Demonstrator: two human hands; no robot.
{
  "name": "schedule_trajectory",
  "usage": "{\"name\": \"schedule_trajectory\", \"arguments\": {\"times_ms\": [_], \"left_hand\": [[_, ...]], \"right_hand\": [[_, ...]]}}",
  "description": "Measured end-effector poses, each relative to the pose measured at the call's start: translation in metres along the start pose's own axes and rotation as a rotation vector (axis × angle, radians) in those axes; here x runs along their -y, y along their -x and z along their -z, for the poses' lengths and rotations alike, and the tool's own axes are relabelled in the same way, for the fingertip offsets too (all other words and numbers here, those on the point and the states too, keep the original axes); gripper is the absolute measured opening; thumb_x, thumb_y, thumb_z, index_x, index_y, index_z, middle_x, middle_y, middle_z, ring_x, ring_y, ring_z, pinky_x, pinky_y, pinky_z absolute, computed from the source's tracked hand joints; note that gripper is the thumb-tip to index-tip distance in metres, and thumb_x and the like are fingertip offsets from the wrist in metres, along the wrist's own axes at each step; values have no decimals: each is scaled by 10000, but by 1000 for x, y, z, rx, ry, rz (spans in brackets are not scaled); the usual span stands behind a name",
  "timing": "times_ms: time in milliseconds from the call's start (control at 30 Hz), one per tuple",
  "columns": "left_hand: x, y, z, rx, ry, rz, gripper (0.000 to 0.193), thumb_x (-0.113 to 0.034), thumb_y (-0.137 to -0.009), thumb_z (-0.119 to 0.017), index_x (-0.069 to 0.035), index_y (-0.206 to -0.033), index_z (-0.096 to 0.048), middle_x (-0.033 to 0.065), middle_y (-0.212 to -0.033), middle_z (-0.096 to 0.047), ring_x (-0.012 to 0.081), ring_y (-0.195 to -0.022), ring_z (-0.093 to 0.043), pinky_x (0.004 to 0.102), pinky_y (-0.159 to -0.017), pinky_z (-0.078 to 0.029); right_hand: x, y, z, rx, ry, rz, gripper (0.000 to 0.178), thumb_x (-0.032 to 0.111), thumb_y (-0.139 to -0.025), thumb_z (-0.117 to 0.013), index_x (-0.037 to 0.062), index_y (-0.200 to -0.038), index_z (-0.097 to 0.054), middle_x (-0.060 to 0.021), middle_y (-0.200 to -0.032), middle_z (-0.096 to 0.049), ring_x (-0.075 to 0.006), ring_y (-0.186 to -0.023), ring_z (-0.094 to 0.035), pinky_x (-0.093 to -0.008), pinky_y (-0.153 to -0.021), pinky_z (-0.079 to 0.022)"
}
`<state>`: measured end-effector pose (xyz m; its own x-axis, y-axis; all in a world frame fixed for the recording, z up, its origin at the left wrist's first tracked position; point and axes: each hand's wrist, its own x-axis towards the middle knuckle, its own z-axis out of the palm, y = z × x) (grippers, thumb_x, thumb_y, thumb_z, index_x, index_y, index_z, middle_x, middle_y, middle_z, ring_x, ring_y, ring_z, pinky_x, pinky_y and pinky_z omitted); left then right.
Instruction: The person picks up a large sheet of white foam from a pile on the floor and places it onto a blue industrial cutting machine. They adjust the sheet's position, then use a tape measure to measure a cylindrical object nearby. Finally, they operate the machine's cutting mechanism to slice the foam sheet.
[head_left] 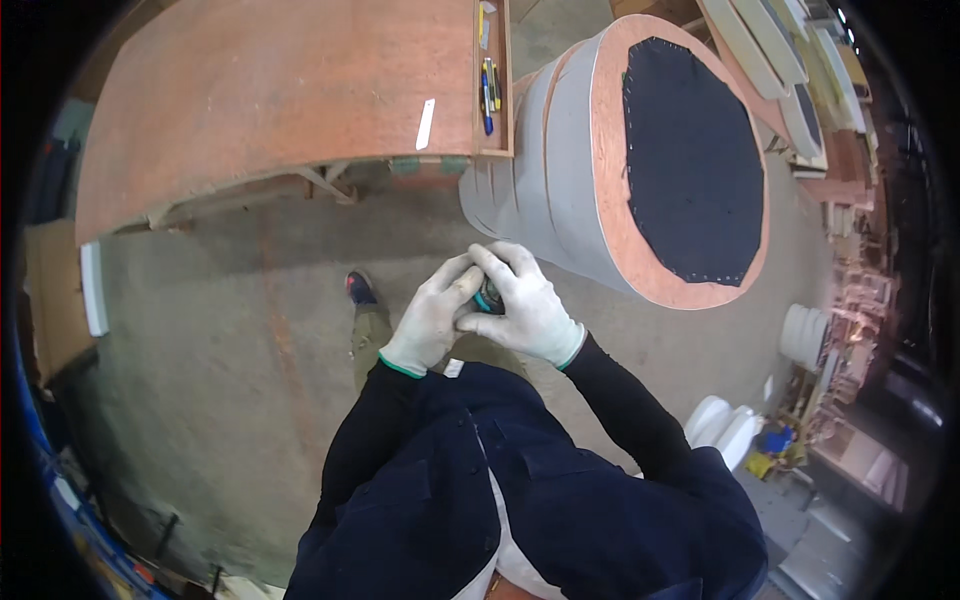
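Both my hands wear white gloves with green cuffs and meet in front of my waist. Between them is a small dark object with a teal edge [487, 298], mostly covered by the gloves, so its kind does not show. Curled around its left side is my left hand [430, 315]. My right hand [528, 308] closes over it from the right, its fingertips touching the left hand's fingers. Just beyond the hands stands a large grey rounded piece [568, 165] with a plywood face [612, 190] and a black fabric panel [695, 165] fastened along its edge.
A wooden table [280, 90] stands at the far left, bearing a white strip [425, 124]. Along its right edge, a narrow wooden tray [508, 120] holds several pens. White curved pieces [738, 435] lie at lower right, near stacked wooden parts [865, 300]. A cardboard sheet [55, 290] leans at left.
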<state>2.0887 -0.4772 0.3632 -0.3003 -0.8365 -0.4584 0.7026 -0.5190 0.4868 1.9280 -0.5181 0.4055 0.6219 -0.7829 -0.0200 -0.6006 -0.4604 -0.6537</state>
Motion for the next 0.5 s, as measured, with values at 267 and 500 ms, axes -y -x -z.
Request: {"name": "schedule_trajectory", "arguments": {"times_ms": [267, 500], "left_hand": [[97, 17, 18, 135, 494, 25, 367, -394, -1015, -525, -131, -1271, -526, 20, -1185, -586, 168, -1054, -597, 305, -843, -517], [117, -7, 76, -4, 833, -235, 444, -420, -942, -649, -109, -1246, -564, 44, -1203, -570, 204, -1155, -529, 445, -1018, -439]], "right_hand": [[30, 16, 33, 523, 174, -167, 659, 296, -800, -735, 53, -1357, -480, -219, -1137, -583, -396, -1028, -608, -431, -886, -508], [34, 28, 149, 530, 783, -334, 313, 244, -871, -616, 118, -1152, -676, -168, -935, -631, -360, -858, -646, -422, -796, -515]]}}
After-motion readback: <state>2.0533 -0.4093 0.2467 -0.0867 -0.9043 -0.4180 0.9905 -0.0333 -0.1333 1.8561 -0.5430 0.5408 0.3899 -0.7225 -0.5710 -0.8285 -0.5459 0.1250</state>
